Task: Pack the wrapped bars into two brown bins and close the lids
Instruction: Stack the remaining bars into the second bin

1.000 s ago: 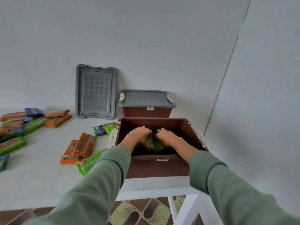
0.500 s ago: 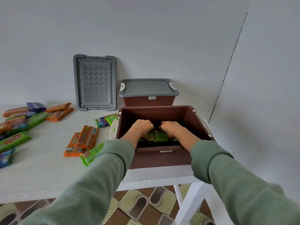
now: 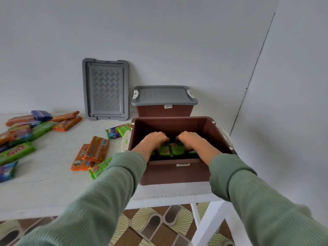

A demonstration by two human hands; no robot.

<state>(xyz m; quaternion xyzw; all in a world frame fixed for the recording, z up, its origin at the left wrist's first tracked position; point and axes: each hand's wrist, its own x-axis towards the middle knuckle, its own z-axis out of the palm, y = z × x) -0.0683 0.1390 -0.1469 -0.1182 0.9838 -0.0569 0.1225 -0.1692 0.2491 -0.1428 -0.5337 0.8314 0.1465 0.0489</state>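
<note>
An open brown bin (image 3: 174,173) stands at the table's front right. Both my hands reach into it. My left hand (image 3: 154,139) and my right hand (image 3: 190,139) have curled fingers on the green wrapped bars (image 3: 171,150) lying inside. Behind it a second brown bin (image 3: 164,110) wears a grey lid (image 3: 164,95), shut. A spare grey lid (image 3: 106,89) leans upright against the wall. Orange bars (image 3: 92,153) and a green bar (image 3: 100,167) lie just left of the open bin; a blue and a green bar (image 3: 118,130) sit by its far left corner.
A heap of orange, green and blue bars (image 3: 23,132) covers the table's left side. The white table (image 3: 53,189) ends at a front edge near my sleeves, with patterned floor (image 3: 159,226) below. A wall corner stands close on the right.
The view has tipped down, so the bins sit lower and nearer. My hands have stayed together in the open bin on the green bars, which have sunk lower.
</note>
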